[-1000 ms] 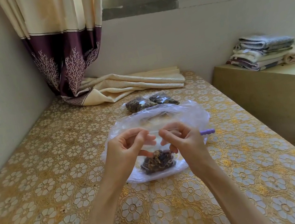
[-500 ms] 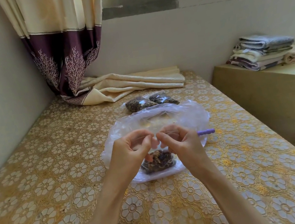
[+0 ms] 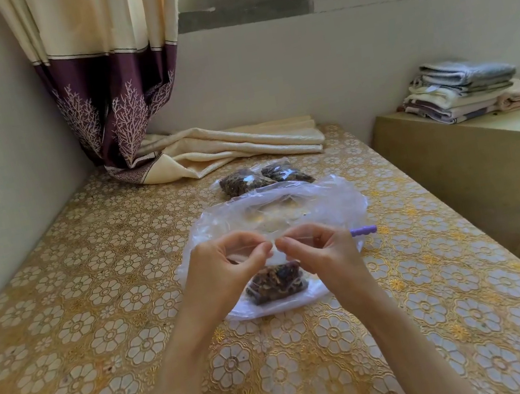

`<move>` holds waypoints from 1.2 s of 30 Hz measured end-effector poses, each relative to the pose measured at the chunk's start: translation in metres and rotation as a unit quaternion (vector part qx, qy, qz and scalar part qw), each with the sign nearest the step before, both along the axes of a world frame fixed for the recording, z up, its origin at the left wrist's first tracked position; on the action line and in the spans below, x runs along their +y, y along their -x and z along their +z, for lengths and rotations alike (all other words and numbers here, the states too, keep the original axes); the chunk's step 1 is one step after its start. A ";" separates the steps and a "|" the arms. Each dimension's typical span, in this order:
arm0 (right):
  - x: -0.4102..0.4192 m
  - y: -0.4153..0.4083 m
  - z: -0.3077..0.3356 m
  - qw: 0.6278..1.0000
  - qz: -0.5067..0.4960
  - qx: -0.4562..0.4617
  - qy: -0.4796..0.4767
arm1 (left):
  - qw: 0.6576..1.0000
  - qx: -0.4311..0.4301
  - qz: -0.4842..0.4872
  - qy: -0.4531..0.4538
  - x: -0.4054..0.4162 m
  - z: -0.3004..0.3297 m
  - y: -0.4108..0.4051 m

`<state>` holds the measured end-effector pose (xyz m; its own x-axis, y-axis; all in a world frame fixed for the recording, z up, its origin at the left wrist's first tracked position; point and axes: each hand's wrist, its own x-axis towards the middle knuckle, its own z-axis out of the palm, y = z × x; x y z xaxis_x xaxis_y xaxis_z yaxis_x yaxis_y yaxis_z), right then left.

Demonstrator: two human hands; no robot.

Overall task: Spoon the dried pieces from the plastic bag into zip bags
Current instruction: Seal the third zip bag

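- Broadly, a table (image 3: pixel 68 332) under a gold floral cloth fills most of the view, pushed against a pale wall on the left and the wall beneath a window at the far end.
- At the far left corner a cream and purple curtain (image 3: pixel 105 85) hangs down, its hem spilling onto the tabletop as folded cloth.
- To the right stands a low wooden cabinet (image 3: pixel 476 181), with a stack of folded towels (image 3: pixel 464 90) on top.
- Near the middle of the table lies the plastic bag (image 3: pixel 331 198), clear, crumpled and spread open, with a pale patch showing inside it.
- Just beyond the plastic bag, two filled zip bags (image 3: pixel 262 178) of dark dried pieces lie side by side, touching each other.
- Both forearms reach in from the near edge and meet over the plastic bag's near side.
- Between them hangs a small zip bag (image 3: pixel 276 281), its lower part packed with dark dried pieces and hanging over the plastic bag.
- The left hand (image 3: pixel 225 268) pinches the zip bag's top edge, thumb against curled fingers.
- The right hand (image 3: pixel 322 248) pinches the same edge just beside it, the two thumb tips nearly touching.
- A purple spoon handle (image 3: pixel 364 231) pokes out past the right hand; its bowl is hidden.
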<state>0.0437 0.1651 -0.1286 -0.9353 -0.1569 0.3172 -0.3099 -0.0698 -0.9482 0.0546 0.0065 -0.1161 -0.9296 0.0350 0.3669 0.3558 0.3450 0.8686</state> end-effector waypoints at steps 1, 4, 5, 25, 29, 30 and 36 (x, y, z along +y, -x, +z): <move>0.001 0.000 0.000 1.000 0.000 -0.003 0.003 | 1.000 -0.001 -0.001 0.003 -0.002 0.002 0.000; 0.005 0.001 0.000 1.000 -0.005 -0.023 0.021 | 1.000 -0.007 -0.002 -0.001 -0.009 0.004 0.000; 0.007 0.002 0.000 0.999 -0.010 -0.030 0.028 | 1.000 -0.008 0.002 -0.002 -0.011 0.005 0.000; 0.021 0.008 -0.008 0.992 -0.064 -0.041 0.097 | 0.988 -0.101 -0.051 -0.108 -0.021 -0.022 0.016; 0.019 0.009 -0.012 0.988 -0.044 -0.041 0.139 | 0.990 -0.126 -0.028 0.050 -0.010 -0.038 0.018; 0.018 0.009 -0.013 0.988 -0.041 -0.039 0.141 | 0.991 -0.109 -0.010 0.075 -0.009 -0.040 0.020; 0.012 0.015 -0.007 0.988 -0.031 -0.047 0.143 | 0.987 -0.056 0.051 -0.138 -0.013 -0.028 0.018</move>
<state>0.0286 0.1770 -0.1356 -0.9677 -0.0160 0.2515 -0.2332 -0.3222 -0.9175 0.0367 -0.0066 -0.1439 -0.9582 -0.1484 0.2446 0.2285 0.1180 0.9664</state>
